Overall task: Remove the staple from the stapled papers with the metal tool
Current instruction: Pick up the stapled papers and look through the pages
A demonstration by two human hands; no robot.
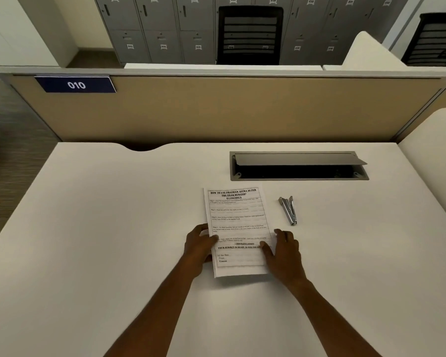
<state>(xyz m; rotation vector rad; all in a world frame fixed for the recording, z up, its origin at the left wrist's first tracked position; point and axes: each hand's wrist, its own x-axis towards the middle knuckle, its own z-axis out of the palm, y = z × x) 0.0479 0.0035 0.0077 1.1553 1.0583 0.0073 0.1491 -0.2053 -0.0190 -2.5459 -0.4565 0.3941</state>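
We've got the stapled papers (238, 229) flat on the desk (101, 240), approx. centre. Our left hand (200, 244) sits on their left edge, right hand (282, 249) on the right edge. Metal tool (288, 210) lies just right of the papers, apart. Cable tray (298, 166) behind both, w/ partition (216, 109) beyond.

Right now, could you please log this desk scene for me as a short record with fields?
papers: flat on the desk, printed side up
left hand: on the papers' lower left edge
right hand: on the papers' lower right edge
metal tool: lying on the desk right of the papers, untouched
staple: too small to see
cable hatch: behind the tool, lid open
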